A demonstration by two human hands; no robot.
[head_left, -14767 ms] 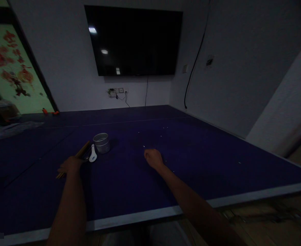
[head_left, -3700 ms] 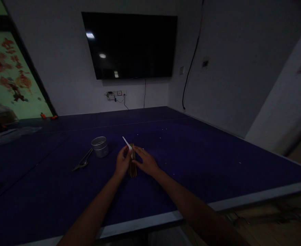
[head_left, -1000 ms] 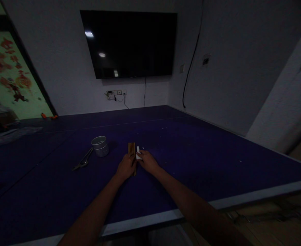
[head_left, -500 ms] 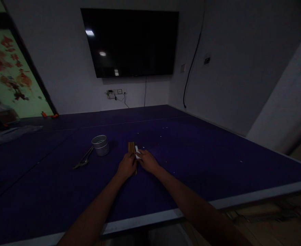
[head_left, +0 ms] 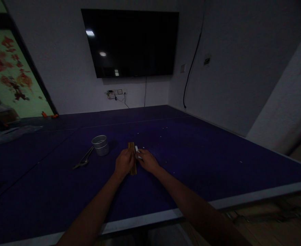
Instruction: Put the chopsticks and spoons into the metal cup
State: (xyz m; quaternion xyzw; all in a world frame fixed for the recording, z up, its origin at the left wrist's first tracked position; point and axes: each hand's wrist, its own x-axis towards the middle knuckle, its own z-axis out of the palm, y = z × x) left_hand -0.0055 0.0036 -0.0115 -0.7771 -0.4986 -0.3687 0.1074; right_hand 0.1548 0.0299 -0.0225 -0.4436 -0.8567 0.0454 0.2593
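A row of thin brown-and-yellow sticks [head_left: 133,170] lies side by side on the purple tabletop in front of me; they look like chopsticks, though the dim light hides detail. Across their left side rests my left hand [head_left: 124,162], its fingers curled closed on the sticks. My right hand [head_left: 148,160] is just right of them, thumb and fingers closed on a small white flat piece [head_left: 136,148], whose far end sticks out beyond the fingertips. The hands are close together, and the lower part of the white piece is hidden by the right fingers.
A grey metal cup [head_left: 100,147] stands left of the sticks, with metal pliers-like tongs [head_left: 83,162] beside it. Small white scraps [head_left: 160,136] dot the purple table [head_left: 204,164]. Clear plastic wrapping [head_left: 14,131] lies far left. A television [head_left: 135,44] hangs on the wall.
My left hand has shifted slightly left and away from the white piece, uncovering more of the sticks' near ends. My right hand stays almost in place with the white piece.
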